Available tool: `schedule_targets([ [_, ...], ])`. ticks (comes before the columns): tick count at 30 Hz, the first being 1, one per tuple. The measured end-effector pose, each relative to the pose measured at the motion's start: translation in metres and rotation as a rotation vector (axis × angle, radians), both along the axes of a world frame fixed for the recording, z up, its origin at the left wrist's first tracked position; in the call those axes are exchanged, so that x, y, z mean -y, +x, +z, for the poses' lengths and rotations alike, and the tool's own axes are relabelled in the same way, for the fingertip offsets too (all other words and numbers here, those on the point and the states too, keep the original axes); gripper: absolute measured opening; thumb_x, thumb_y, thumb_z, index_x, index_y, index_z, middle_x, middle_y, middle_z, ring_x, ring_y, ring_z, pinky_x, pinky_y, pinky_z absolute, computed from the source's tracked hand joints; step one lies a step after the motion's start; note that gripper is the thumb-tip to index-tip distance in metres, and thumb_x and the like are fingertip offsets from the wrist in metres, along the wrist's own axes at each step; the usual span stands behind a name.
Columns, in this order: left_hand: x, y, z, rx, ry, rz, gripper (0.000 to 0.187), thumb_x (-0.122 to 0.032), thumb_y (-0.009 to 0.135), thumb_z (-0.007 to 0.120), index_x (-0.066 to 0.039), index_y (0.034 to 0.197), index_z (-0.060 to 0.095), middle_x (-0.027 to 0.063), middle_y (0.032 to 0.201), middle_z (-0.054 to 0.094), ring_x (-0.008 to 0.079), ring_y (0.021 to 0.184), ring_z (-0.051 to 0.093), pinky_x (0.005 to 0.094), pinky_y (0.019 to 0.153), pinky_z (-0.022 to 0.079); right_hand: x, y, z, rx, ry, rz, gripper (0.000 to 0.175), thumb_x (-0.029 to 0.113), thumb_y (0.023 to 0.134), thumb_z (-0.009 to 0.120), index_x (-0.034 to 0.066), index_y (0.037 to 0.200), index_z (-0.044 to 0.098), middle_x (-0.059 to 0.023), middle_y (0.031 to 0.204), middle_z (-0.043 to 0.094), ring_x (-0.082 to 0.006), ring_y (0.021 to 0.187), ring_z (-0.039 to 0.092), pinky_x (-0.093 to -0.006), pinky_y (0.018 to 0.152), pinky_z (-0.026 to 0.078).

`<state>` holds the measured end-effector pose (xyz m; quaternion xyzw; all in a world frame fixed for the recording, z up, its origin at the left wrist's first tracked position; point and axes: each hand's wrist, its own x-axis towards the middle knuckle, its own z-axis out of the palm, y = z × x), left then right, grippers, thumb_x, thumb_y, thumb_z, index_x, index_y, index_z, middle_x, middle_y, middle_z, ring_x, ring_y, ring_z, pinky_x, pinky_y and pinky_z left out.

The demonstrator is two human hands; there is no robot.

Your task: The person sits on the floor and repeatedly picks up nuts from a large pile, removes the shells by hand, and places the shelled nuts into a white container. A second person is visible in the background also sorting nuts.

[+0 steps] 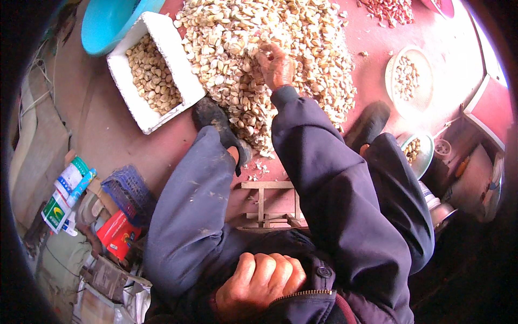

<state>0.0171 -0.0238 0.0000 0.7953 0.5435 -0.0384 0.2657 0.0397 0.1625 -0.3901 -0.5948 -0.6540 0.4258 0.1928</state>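
Note:
A large heap of pale garlic cloves or similar cloves (319, 52) lies on the reddish floor between my feet, with papery skins among them. My right hand (276, 67) reaches into the middle of the heap, its fingers bent at the surface; whether they hold a piece I cannot tell. My left hand (261, 283) rests curled against my lap by the jacket's zip, its fingertips hidden. Left of the heap stands a white foam box (189, 91) holding many brownish pieces (156, 77).
A blue basin (99, 34) touches the foam box's far end. At right stand a round pale basket (425, 99) and a greenish bowl (427, 158), both with pieces inside. Reddish pieces (390, 12) lie at the top right. A blue plastic basket (127, 190) is at lower left.

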Motion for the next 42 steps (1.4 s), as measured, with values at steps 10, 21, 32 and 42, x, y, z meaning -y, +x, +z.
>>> schedule_targets([
  [10,0.000,-0.001,0.000,0.006,0.021,0.003,0.017,-0.017,0.079,0.063,-0.008,0.092,0.057,0.0048,0.077,0.051,0.0175,0.063,0.049,0.0325,0.060,0.045,0.017,0.026,-0.015,-0.641,-0.480,-0.186,0.017,0.016,0.092,0.066,0.0003,0.098,0.069,-0.0079,0.086,0.070,-0.0152,0.063,0.064,-0.0284,0.055,0.050],
  [21,-0.001,0.003,-0.001,0.008,0.037,0.098,0.015,-0.017,0.086,0.057,-0.004,0.094,0.056,0.0097,0.082,0.051,0.0220,0.071,0.051,0.0349,0.069,0.047,-0.016,0.009,0.003,0.006,0.264,0.004,0.014,0.017,0.080,0.074,0.0054,0.085,0.069,-0.0108,0.098,0.067,-0.0308,0.087,0.066,-0.0397,0.077,0.052],
  [32,0.005,0.007,-0.001,0.017,-0.029,0.167,0.015,-0.018,0.085,0.057,-0.005,0.092,0.054,0.0081,0.079,0.047,0.0211,0.072,0.050,0.0336,0.067,0.045,-0.038,-0.004,-0.007,-0.050,0.031,0.013,0.016,0.019,0.082,0.070,0.0043,0.082,0.064,-0.0145,0.077,0.070,-0.0300,0.075,0.071,-0.0400,0.064,0.054],
  [42,0.002,0.006,-0.003,0.041,0.033,0.159,0.014,-0.017,0.085,0.057,-0.005,0.092,0.055,0.0084,0.079,0.047,0.0217,0.071,0.049,0.0343,0.065,0.046,-0.014,0.033,-0.007,-1.255,-0.891,-0.428,0.013,0.000,0.086,0.057,0.0040,0.098,0.057,-0.0080,0.086,0.062,-0.0200,0.067,0.062,-0.0358,0.063,0.057],
])
